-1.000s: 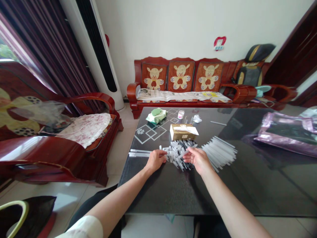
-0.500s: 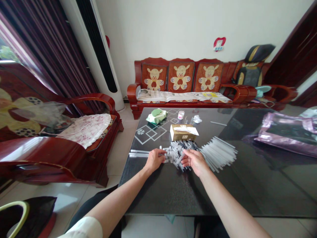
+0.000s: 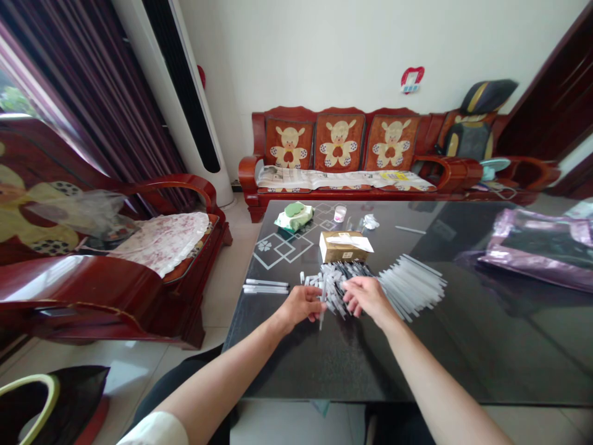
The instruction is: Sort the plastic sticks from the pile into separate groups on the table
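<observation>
My left hand (image 3: 299, 307) pinches a slim, pale pen part (image 3: 322, 318) upright between thumb and fingers, just in front of the pile. My right hand (image 3: 368, 298) is over the right side of the pile with curled fingers; whatever they hold, if anything, cannot be made out. Between the hands lies a heap of small clear, white and black pen pieces (image 3: 334, 287). To the right, many long whitish tubes (image 3: 412, 287) are fanned out on the dark table. Several slender white pens (image 3: 265, 287) lie side by side left of my left hand.
A gold tissue box (image 3: 345, 250) stands right behind the heap. Farther back are a green wipes pack (image 3: 294, 216), a small white cup (image 3: 340, 214) and crumpled tissue (image 3: 370, 221). A purple-edged clear bag (image 3: 523, 272) lies on the table's right (image 3: 486, 346).
My left hand has drawn slightly right and toward me, and a pale pen part now stands in its fingers. My right hand has shifted a little right.
</observation>
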`<state>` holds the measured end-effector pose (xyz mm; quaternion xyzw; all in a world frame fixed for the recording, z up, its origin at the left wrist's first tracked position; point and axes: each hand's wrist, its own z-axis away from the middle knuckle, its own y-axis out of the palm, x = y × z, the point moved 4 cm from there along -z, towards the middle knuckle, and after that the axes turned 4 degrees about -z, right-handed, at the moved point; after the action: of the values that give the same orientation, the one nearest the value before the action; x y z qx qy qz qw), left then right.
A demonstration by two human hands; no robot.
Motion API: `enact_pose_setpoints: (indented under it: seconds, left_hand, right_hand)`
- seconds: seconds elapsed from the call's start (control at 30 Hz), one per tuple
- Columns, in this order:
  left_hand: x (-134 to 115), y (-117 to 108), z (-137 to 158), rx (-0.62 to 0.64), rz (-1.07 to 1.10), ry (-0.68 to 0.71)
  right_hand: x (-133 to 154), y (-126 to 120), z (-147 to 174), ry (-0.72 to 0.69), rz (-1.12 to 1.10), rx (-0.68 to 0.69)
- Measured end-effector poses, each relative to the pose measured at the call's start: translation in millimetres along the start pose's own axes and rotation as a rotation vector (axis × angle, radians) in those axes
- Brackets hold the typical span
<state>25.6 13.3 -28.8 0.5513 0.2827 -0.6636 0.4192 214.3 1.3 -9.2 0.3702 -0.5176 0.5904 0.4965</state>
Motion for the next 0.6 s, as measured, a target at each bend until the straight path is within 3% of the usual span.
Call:
enact_pose_setpoints:
  seconds: [0.07,0.2,0.37,0.6]
  left_hand:
    - [0,-5,0,-0.031,0.118,-0.04]
    - [-1,-14,-2,-0.062,0.336,-0.082]
    - [-1,-19,-3,-0.092,0.426,-0.075]
    - [-2,-21,-3,-0.114,0.442,-0.07]
  right_hand:
    - [2,-32,-3,-0.03,0.25,-0.117]
    - [0,-59,1,-0.034,0.746,-0.101]
    - [-7,-39,6,-0.057,1.074,-0.067]
    - [-10,-23,5,-0.075,1.167,-0.042]
